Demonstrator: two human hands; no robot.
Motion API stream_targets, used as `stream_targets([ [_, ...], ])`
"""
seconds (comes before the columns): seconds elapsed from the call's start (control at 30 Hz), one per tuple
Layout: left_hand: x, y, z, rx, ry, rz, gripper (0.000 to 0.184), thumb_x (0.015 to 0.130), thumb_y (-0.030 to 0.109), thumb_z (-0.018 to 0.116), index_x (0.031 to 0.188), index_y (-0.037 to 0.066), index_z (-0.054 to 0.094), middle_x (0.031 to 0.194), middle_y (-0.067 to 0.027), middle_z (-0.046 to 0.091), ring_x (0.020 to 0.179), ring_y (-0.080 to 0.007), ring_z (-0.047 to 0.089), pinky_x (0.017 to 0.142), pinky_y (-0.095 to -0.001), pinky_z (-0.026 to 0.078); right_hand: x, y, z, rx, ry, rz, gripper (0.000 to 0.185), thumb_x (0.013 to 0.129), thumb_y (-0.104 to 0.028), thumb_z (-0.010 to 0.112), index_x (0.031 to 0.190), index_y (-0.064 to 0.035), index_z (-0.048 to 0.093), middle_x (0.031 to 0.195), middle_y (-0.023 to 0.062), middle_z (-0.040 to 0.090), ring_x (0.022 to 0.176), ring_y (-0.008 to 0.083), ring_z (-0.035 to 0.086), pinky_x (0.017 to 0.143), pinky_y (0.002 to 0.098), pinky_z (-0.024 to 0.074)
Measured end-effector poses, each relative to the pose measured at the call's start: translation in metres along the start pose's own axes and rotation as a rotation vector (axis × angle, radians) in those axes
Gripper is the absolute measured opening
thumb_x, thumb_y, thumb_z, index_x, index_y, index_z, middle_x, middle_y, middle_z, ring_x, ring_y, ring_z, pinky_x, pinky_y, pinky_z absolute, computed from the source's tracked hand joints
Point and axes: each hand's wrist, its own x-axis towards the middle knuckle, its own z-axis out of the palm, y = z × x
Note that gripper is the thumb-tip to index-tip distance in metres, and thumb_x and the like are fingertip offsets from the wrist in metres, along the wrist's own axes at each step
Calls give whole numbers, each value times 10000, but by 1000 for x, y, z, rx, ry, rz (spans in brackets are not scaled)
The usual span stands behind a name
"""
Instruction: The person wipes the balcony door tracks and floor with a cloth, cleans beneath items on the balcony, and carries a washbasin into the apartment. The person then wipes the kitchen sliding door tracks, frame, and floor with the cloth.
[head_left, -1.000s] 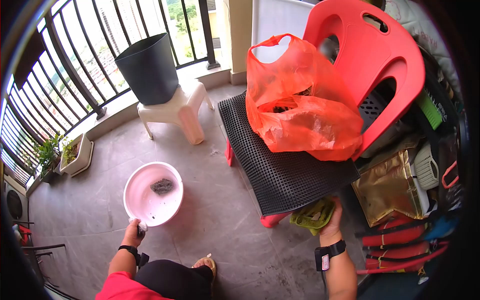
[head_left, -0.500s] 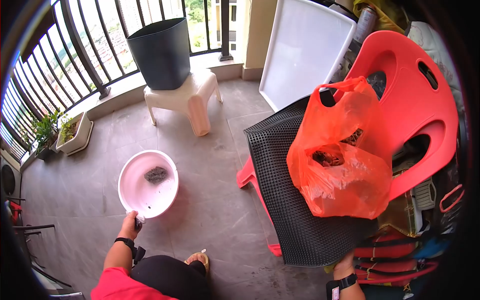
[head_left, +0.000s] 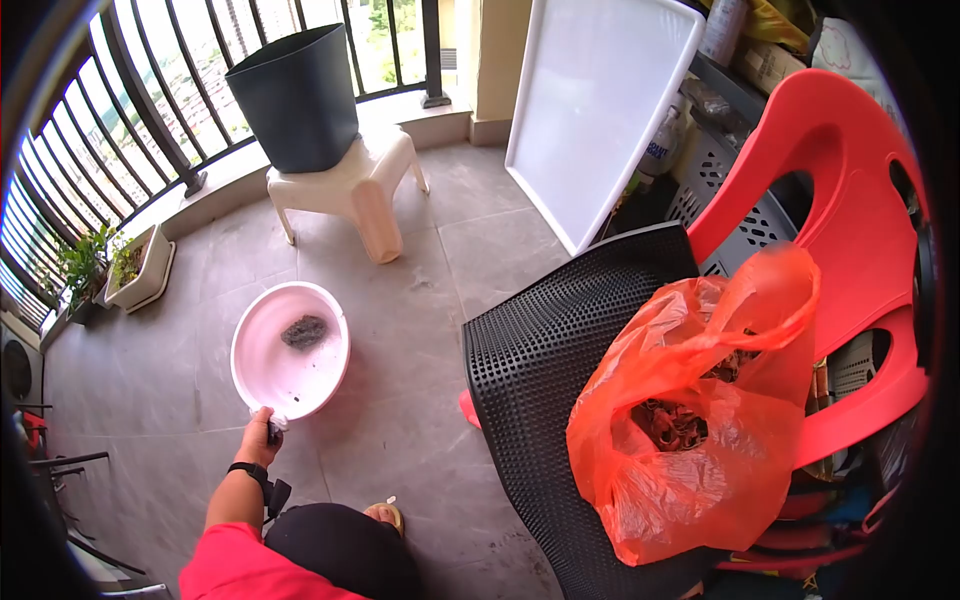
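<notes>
My left hand [head_left: 262, 437] is closed at the near rim of a pink basin [head_left: 340, 345], around a small dark item with something whitish beside it that I cannot make out. A clump of dark grey material [head_left: 304, 332] lies in the basin with a few dark specks. My right hand is not in view. On the right, a red plastic bag [head_left: 690, 510] with dry brown, leaf-like pieces [head_left: 672, 426] showing in its opening rests on a black studded mat [head_left: 520, 400]. The mat lies over the seat of a red plastic chair [head_left: 860, 240].
A cream stool [head_left: 330, 185] bears a black bin [head_left: 300, 105] near the balcony railing [head_left: 150, 95]. A white board [head_left: 600, 110] leans at the back. Planters [head_left: 145, 270] stand at the left. A grey crate [head_left: 735, 190] and bottles are behind the chair.
My right hand has left the view from beneath the mat's near edge. The bag and mat sit lower and nearer, and the bag's mouth shows more of its contents. My left hand stays at the basin.
</notes>
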Motion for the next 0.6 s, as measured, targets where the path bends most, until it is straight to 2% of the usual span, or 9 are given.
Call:
stream_targets([
  [0.23, -27, 3, 28, -72, 96, -34, 216, 761, 278, 656, 927, 186, 554, 774, 39, 579, 654, -99, 549, 519, -236, 428, -17, -15, -23, -91, 69, 127, 365, 925, -291, 498, 1158, -24, 584, 1075, 94, 641, 958, 236, 620, 851, 355, 508],
  [0.43, -118, 33, 22, 15, 124, -163, 233, 736, 257, 654, 936, 187, 556, 796, 35, 588, 670, -105, 566, 517, -233, 428, -55, -30, -28, -253, 81, 354, 344, 923, -273, 501, 1141, -23, 594, 1045, 94, 653, 928, 232, 630, 834, 349, 516],
  [0.5, -147, 45, 4, 31, 107, -225, 237, 747, 246, 641, 959, 182, 555, 809, 31, 592, 691, -115, 576, 529, -235, 435, -78, -31, -82, -376, 42, 481, 248, 911, -151, 454, 962, 15, 631, 911, 125, 671, 813, 231, 668, 732, 359, 553],
  [0.6, -198, 72, -19, -1, 48, -282, 230, 767, 206, 613, 982, 143, 561, 829, 13, 602, 713, -141, 589, 558, -265, 470, -142, -51, -13, -576, 157, 672, 234, 905, -127, 469, 953, 35, 631, 926, 130, 673, 828, 236, 674, 752, 364, 553],
])
